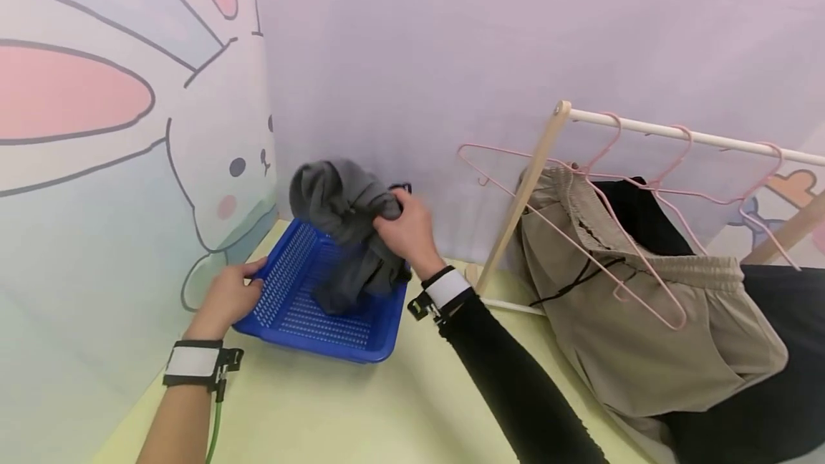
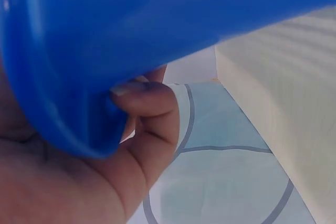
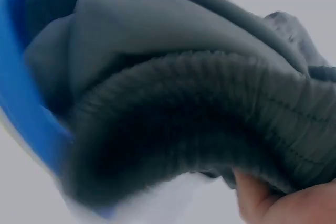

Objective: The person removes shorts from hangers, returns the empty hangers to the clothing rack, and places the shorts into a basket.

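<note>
My right hand (image 1: 409, 231) grips bunched dark grey elastic-waist pants (image 1: 344, 206) and holds them up over a blue plastic basket (image 1: 309, 339). Part of the cloth hangs down into the basket. In the right wrist view, the gathered waistband (image 3: 210, 72) arches across the picture, with the thumb under its edge at the lower right. At the basket's left side, my left hand (image 1: 233, 293) holds the rim. Its fingers curl under the blue rim (image 2: 68, 124) in the left wrist view.
Right of the basket stands a clothes rack (image 1: 522, 199) with pink hangers (image 1: 634, 253) on its white bar. Beige elastic-waist shorts (image 1: 651, 335) and black cloth (image 1: 760, 385) are at the rack. A rabbit-print wall (image 1: 129, 220) rises close on the left, above the pale yellow table (image 1: 309, 414).
</note>
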{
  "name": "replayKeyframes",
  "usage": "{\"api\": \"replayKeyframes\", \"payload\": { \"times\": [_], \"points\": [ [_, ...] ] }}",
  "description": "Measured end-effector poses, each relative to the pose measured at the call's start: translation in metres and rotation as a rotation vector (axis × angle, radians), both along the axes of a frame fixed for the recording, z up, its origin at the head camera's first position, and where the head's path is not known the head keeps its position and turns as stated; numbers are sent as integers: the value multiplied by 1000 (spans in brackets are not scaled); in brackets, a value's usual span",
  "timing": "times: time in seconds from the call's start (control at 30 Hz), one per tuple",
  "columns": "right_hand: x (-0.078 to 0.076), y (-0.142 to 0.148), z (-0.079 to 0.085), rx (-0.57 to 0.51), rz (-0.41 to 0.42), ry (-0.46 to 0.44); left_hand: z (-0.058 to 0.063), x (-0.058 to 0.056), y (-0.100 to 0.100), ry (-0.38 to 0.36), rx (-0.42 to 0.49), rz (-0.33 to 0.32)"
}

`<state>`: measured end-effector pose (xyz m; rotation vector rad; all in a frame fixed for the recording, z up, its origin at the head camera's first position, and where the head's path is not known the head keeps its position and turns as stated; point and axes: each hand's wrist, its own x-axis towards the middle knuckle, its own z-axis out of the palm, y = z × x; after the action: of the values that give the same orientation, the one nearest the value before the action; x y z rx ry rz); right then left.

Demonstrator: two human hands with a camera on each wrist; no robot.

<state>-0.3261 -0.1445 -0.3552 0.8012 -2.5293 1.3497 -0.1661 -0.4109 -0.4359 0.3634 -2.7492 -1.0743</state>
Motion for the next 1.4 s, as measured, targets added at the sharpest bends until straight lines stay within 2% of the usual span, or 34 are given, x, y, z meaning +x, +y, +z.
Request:
{"api": "replayKeyframes", "payload": {
  "times": [0.1, 0.23, 0.33, 0.43, 0.73, 0.87, 0.97, 1.17, 1.4],
  "points": [
    [-1, -7, -27, 148, -49, -128, -1, -4, 5, 5, 11, -4],
    [4, -17, -42, 384, -49, -231, -3, -6, 7, -3, 22, -11],
    [12, -25, -42, 534, 5, -269, -2, -7, 6, -7, 28, -10],
    [22, -31, -39, 644, 81, -263, 0, -6, 5, -6, 27, -4],
    [62, -36, -31, 986, 345, -283, -4, -10, 6, -11, 33, -22],
    [73, -38, -30, 1063, 441, -303, -6, -12, 7, 9, 48, -22],
    [75, -39, -32, 1092, 475, -336, -6, -13, 6, 0, 40, -29],
    [73, -41, -41, 1100, 487, -355, -8, -8, 6, -9, 44, -32],
    [73, -47, -42, 1066, 482, -325, -7, -2, 1, 13, 10, -26]
  ]
}}
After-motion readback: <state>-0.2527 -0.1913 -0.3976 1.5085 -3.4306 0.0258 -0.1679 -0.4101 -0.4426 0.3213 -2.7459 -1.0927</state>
